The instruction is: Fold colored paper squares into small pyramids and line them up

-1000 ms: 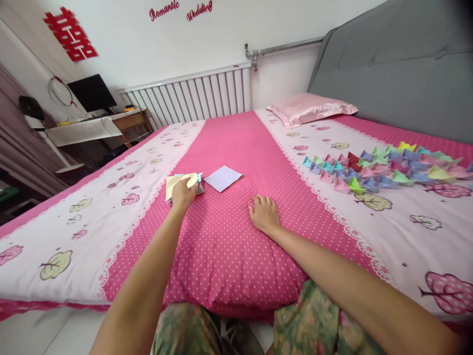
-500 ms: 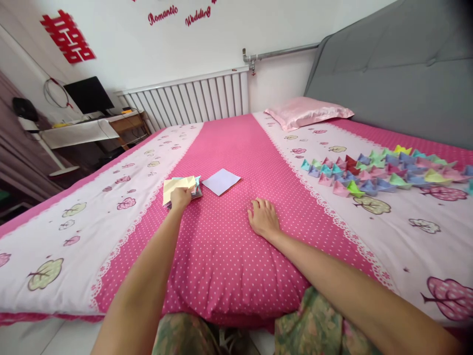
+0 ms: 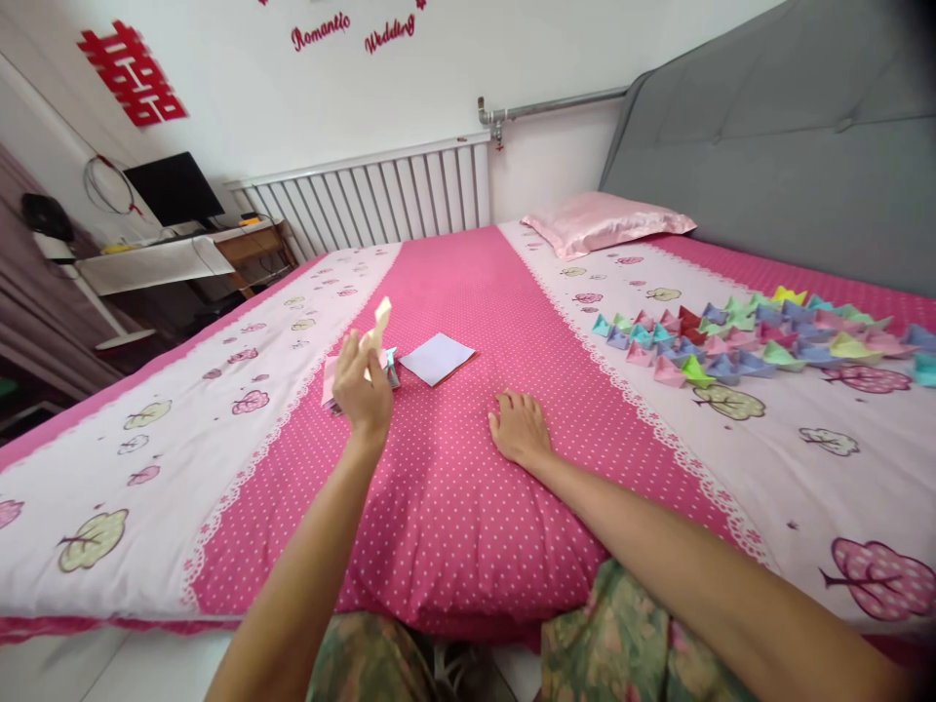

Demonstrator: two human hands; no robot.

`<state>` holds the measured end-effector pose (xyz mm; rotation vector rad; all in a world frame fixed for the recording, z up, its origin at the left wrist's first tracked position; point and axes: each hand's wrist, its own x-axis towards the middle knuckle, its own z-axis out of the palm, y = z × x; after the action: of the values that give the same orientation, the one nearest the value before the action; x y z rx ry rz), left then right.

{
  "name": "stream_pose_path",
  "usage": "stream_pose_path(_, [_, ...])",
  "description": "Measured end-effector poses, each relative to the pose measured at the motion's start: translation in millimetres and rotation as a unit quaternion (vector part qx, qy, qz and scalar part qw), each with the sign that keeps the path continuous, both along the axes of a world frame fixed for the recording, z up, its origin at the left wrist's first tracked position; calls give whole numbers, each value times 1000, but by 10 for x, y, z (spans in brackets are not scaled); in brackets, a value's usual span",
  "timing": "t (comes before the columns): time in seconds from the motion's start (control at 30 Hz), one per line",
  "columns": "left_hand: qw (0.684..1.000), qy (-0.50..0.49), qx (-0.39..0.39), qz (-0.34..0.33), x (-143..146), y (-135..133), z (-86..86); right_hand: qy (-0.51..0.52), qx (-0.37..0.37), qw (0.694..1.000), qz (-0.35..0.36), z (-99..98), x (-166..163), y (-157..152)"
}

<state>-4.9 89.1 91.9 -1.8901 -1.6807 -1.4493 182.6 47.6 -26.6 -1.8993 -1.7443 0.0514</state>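
Observation:
My left hand [image 3: 364, 392] is raised over the left part of the bed, its fingers closed on a pale yellow sheet of paper [image 3: 381, 317] seen almost edge-on. Behind that hand lies a pile of coloured paper [image 3: 329, 381], with pink on top and a light blue piece at its right; the hand hides much of it. To the right of the pile rests a lavender square of paper [image 3: 438, 358], with a brownish edge showing beneath it. My right hand [image 3: 521, 426] lies palm down on the pink dotted cover, fingers stretched out and holding nothing.
Several rows of folded paper boats [image 3: 738, 341] in many colours stand on the bed [image 3: 468, 487] at the right. Farther back are a pink pillow [image 3: 606, 222], a grey headboard [image 3: 767, 146] and a white radiator [image 3: 380, 195]. A desk with a monitor [image 3: 174, 190] stands at the left.
My left hand has lifted the yellow sheet off the pile, rising and tilting it upright, so pink paper shows on top. The right hand stays in place.

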Motion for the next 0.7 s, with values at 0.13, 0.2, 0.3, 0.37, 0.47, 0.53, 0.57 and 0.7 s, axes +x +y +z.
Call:
stream_pose_path(0.13, [988, 87, -12, -124, 368, -688, -372, 140, -20, 990, 2, 27, 122, 127])
stream_pose_path(0.2, [973, 136, -42, -182, 540, -981, -621, 178, -33, 983, -11, 51, 260, 198])
stream_pose_path(0.3, [941, 204, -106, -248, 739, -1264, -908, 241, -28, 968, -64, 112, 503, 216])
stream_pose_path(0.37, [924, 225, -129, -280, 815, -1344, -1004, 272, -10, 958, -88, 179, 622, 158])
stream_pose_path(0.47, [913, 228, -131, -312, 850, -1357, -1055, 303, 12, 949, -84, 306, 660, 45])
stream_pose_path(0.53, [912, 217, -125, -324, 847, -1335, -1073, 313, 21, 947, -68, 392, 605, -9])
stream_pose_path(0.57, [912, 213, -124, -327, 846, -1324, -1082, 316, 25, 947, -60, 432, 564, -29])
stream_pose_path(0.7, [910, 203, -152, -327, 871, -1306, -1087, 318, 41, 947, -1, 557, 383, -99])
